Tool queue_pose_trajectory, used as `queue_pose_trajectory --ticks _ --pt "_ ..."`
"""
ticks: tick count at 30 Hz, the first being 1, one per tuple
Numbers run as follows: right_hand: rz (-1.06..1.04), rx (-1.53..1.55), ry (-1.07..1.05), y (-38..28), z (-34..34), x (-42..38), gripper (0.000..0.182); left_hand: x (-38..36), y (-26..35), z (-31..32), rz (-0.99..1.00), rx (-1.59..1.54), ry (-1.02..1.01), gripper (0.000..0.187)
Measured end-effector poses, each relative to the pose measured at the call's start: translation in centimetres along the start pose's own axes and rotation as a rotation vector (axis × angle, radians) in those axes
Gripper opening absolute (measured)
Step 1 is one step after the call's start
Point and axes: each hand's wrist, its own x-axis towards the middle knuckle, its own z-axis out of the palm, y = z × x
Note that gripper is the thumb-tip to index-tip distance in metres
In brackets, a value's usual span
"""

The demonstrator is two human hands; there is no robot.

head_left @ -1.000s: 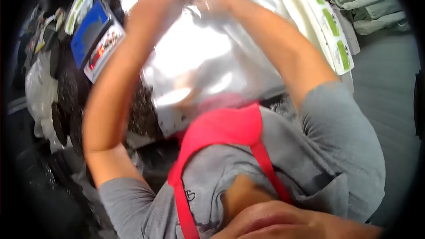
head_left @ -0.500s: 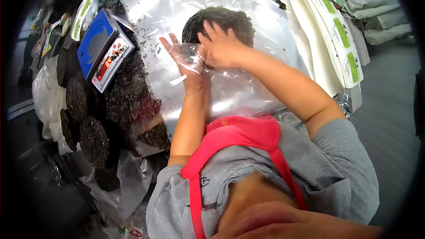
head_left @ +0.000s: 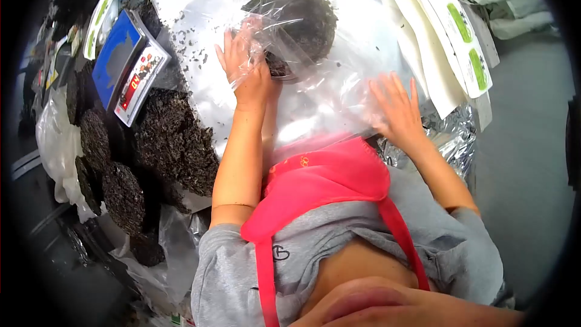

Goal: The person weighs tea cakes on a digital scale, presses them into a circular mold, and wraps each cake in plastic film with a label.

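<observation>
In the head view, a dark round sheet (head_left: 315,21) lay at twelve o'clock, seen through clear film (head_left: 294,46). At eleven, the left hand (head_left: 245,63) touched this film, spread open, perhaps for steadying it; at two, the right hand (head_left: 396,109) was flat and open, apparently holding nothing.

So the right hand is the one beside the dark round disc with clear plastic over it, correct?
Not quite: it is the left hand beside the dark round disc, as the head view shows; clear plastic does lie over the disc.
</observation>
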Motion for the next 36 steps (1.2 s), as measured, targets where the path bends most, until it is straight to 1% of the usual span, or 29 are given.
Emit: queue_pose_trajectory --ticks 1,3,4,5,7,8,9,10,11,13,15,16,17,18,19,20,22,23,24,25,26,27,28,29,30,32,34,35,36 --pt "-0.011 -0.186 -0.007 1.3 1.1 0.2 0.045 0.2 0.4 -0.3 -0.023 0.01 -0.016 0.036" --pt "-0.113 -0.157 0.229 1.8 -1.5 3.7 0.033 0.3 0.4 -0.9 0.007 0.022 -0.072 0.039" --pt "-0.227 -0.273 0.484 1.2 -4.9 6.1 0.03 0.4 -0.1 -0.9 0.021 0.033 -0.109 0.043" --pt "-0.216 -0.312 0.627 1.8 -7.7 6.8 0.032 0.1 -1.2 -0.5 0.046 0.114 -0.133 0.04" --pt "0.004 -0.297 0.811 6.5 -8.7 5.4 0.043 -2.0 -2.8 0.5 0.081 0.129 -0.103 0.04" --pt "0.173 -0.267 0.8 9.6 -6.3 3.6 0.05 -1.6 -3.1 0.9 0.136 0.143 -0.031 0.04" --pt "0.282 -0.238 0.73 11.2 -2.7 1.8 0.058 -0.8 -0.3 0.3 0.01 -0.083 0.051 0.042" --pt "0.277 -0.206 0.623 9.6 0.4 0.3 0.067 -0.3 0.0 0.1 -0.044 -0.102 -0.011 0.043" --pt "0.256 -0.016 0.316 2.6 0.6 -0.4 0.101 -0.2 0.4 0.0 -0.075 -0.136 -0.009 0.043" --pt "-0.01 0.021 0.363 -0.7 4.5 1.0 0.108 0.6 0.5 -0.5 -0.108 -0.143 -0.036 0.044" --pt "-0.137 0.171 0.211 -7.0 -0.3 10.4 0.08 0.5 1.2 -1.2 -0.225 -0.399 -0.09 0.045" --pt "-0.187 0.322 -0.027 -7.0 -0.2 13.6 0.07 0.5 1.8 -1.6 -0.353 -0.655 -0.089 0.047" --pt "-0.4 0.042 0.194 -6.7 2.3 17.2 0.056 0.6 2.5 -2.0 -0.488 -0.907 -0.056 0.051" --pt "-0.606 -0.255 0.392 -6.7 4.7 19.3 0.047 0.6 2.8 -2.6 -0.468 -0.965 -0.049 0.065" --pt "-0.666 -0.256 0.199 -6.7 4.7 19.6 0.042 0.6 2.5 -3.6 -0.378 -0.895 -0.115 0.094" --pt "-0.69 -0.198 0.275 -6.3 5.5 20.2 0.042 0.6 1.4 -3.9 -0.077 -0.455 -0.095 0.098" --pt "-0.622 -0.238 -0.052 -7.1 4.0 20.4 0.036 2.1 4.5 -4.6 0.065 -0.375 -0.089 0.083" --pt "-0.565 -0.157 -0.218 -8.4 2.5 19.7 0.034 2.7 4.6 -3.9 0.082 -0.263 -0.24 0.073" --pt "-0.508 -0.088 -0.35 -9.2 0.5 19.9 0.032 3.0 4.3 -2.5 0.138 -0.095 -0.287 0.06" --pt "-0.429 -0.172 -0.503 -9.6 0.5 21.1 0.031 3.2 3.6 -2.0 0.144 -0.052 -0.309 0.055" --pt "-0.411 -0.147 -0.475 -9.5 0.5 22.0 0.031 3.5 3.2 -1.7 0.156 -0.003 -0.346 0.052" --pt "-0.423 -0.163 -0.524 -9.3 0.7 22.1 0.03 3.7 3.3 -1.5 0.179 0.01 -0.389 0.052" --pt "-0.436 -0.165 -0.582 -9.8 0.4 21.7 0.03 3.4 3.6 -1.8 0.127 0.141 -0.452 0.048" --pt "-0.376 -0.131 -0.725 -10.3 -0.7 21.7 0.026 3.7 3.6 -1.9 0.086 0.271 -0.486 0.045" --pt "-0.367 -0.129 -0.707 -9.9 -0.6 21.1 0.026 4.1 3.6 -1.8 0.106 0.273 -0.483 0.045" --pt "-0.604 -0.003 -0.325 -7.4 -0.2 18.9 0.026 3.6 3.5 -1.1 0.097 0.335 -0.495 0.039" --pt "-0.727 0.237 0.134 -5.1 -2.5 15.7 0.036 3.1 3.7 -0.6 0.094 0.319 -0.437 0.038" --pt "-0.749 0.221 0.115 -3.6 -2.4 14.7 0.036 3.4 4.1 -0.4 0.116 0.364 -0.468 0.04" --pt "-0.243 0.502 0.147 -2.2 -1.4 13.6 0.039 3.7 4.4 -0.6 0.146 0.418 -0.506 0.042"
